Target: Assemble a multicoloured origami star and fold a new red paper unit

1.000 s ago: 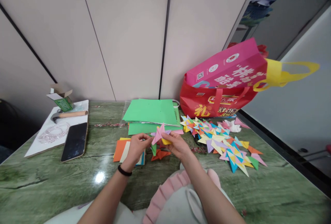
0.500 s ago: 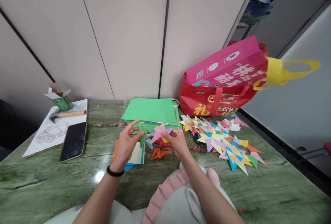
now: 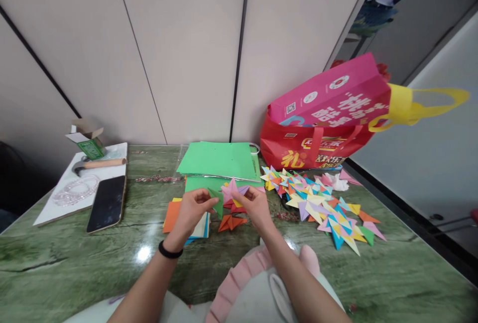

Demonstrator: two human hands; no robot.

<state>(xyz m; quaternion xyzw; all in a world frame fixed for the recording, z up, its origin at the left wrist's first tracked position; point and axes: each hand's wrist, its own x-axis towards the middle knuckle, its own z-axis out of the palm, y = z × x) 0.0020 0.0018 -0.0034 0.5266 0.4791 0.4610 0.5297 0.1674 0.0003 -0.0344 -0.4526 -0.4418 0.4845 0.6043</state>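
Observation:
My left hand point(image 3: 194, 209) pinches a green folded paper piece point(image 3: 217, 202) between thumb and fingers. In my right hand point(image 3: 254, 206) is a joined origami piece point(image 3: 232, 191) of pink, purple and yellow folded paper, gripped at its right side. The green piece and the pink point are close together; I cannot tell whether they touch. Beneath my hands an orange-red folded piece point(image 3: 230, 222) lies on the table. A stack of coloured paper squares point(image 3: 173, 216) sits under and beside my left hand, partly hidden by it.
Many folded paper stars and pieces point(image 3: 309, 196) are heaped on the right. Behind are green sheets point(image 3: 218, 159) and a red gift bag point(image 3: 286, 141). At left lie a phone point(image 3: 107, 202), a hammer point(image 3: 102, 163) and an opened small box point(image 3: 89, 146). A plush toy point(image 3: 250, 288) is in front.
My left hand has moved right and slightly down, bringing the green folded piece up close to the pink one. My right hand has stayed almost in place, still holding its piece.

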